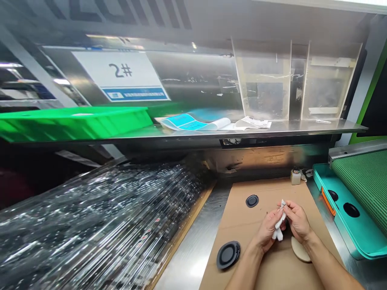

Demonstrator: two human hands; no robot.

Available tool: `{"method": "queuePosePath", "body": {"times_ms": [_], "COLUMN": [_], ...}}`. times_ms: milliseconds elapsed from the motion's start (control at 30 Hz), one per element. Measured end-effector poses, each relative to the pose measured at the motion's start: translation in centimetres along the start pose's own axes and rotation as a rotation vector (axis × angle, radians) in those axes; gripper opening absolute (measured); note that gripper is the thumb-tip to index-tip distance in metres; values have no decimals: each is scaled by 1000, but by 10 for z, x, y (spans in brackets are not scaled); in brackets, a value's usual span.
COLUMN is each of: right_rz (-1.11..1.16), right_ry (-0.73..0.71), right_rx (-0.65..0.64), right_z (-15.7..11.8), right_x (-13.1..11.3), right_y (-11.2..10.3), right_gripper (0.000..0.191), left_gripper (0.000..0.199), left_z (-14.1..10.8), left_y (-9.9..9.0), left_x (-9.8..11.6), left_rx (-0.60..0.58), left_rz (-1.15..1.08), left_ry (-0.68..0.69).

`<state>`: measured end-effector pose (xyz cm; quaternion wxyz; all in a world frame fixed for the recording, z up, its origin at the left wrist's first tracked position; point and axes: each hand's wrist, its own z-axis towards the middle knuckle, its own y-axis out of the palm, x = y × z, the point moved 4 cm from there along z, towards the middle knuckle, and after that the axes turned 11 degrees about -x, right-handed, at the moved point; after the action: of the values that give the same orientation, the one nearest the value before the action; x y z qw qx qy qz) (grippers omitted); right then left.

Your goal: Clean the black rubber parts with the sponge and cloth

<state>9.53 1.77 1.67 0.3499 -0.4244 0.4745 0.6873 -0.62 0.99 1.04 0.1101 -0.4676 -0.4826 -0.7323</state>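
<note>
Both hands meet over a brown cardboard sheet. My left hand is closed on a white cloth, which hangs down between the hands. The fingers of my right hand pinch the cloth's upper tip. Something dark shows partly behind the cloth, too hidden to make out. A round beige pad lies beneath my right wrist. To the left on the cardboard are a small black round part and a larger stack of black round parts.
A small bottle stands at the cardboard's back edge. At right, a teal tray holds black round parts beside a green conveyor belt. Plastic-wrapped goods lie left. The shelf above bears a green bin and papers.
</note>
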Motion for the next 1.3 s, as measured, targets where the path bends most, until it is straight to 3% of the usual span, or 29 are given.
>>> {"method": "queuePosePath", "body": {"times_ms": [233, 333, 533, 633, 733, 800, 900, 967, 1067, 1200, 1300], "right_rz": [32, -32, -30, 2, 9, 7, 3, -32, -109, -194, -279], "right_ry": [61, 9, -29, -56, -79, -84, -68, -58, -79, -109, -115], "right_rx": [-70, -41, 14, 56, 104, 137, 181, 193, 173, 181, 176], "right_z": [0, 1, 3, 6, 8, 8, 7, 6, 5, 6, 5], "right_x": [3, -1, 1, 2, 3, 4, 7, 6, -1, -10, -6], "right_y": [-1, -6, -12, -14, -15, -15, -15, -16, -19, -26, -18], "right_gripper": [43, 40, 35, 34, 36, 36, 37, 37, 38, 39, 34], "left_gripper": [44, 42, 33, 36, 43, 43, 31, 22, 21, 36, 37], "left_z": [1, 1, 2, 5, 8, 7, 0, -5, -7, -7, -7], "left_y": [2, 1, -1, -2, -2, -1, 3, 6, 4, -5, -8], "left_x": [-2, 2, 1, -1, -5, -4, 3, 7, 7, 4, 4], "left_rx": [0, -42, -99, -54, 66, 177, 334, 375, 376, 417, 436], "left_rz": [-6, -57, -291, -290, -85, 182, 646, 834, 918, 951, 952], "left_ry": [4, -11, -196, -169, -60, 49, 240, 314, 332, 276, 295]}}
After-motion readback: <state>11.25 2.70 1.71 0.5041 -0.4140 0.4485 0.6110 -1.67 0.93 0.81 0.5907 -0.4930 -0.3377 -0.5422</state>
